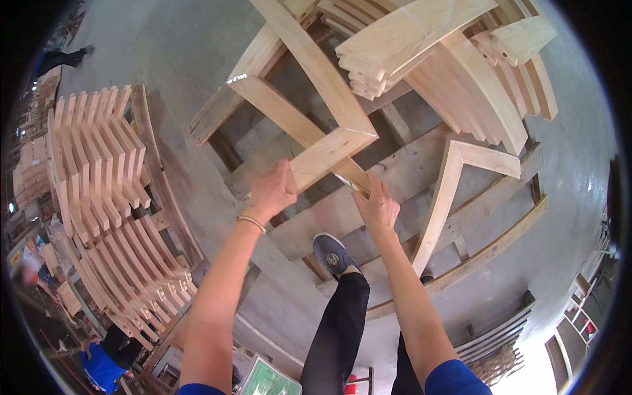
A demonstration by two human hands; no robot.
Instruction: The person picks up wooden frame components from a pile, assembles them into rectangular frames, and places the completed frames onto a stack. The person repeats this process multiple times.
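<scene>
My left hand is closed round the short end of an L-shaped light wooden frame piece, whose mitred corner points right and whose long arm runs to the far edge. Beneath it crosses a second angled wooden frame piece, its near end pinched in my right hand. White glue-like marks show at this lower piece's far corner. Both pieces are above a worn wooden pallet. To the right of my right hand, another L-shaped wooden piece lies on the pallet, apart from my fingers.
Stacks of curved wooden parts fill the pallet's far right. On the left, rows of angled wooden parts stand on another pallet. My shoe is at the near pallet slats. A green sheet lies near the bottom edge; another person in blue is lower left.
</scene>
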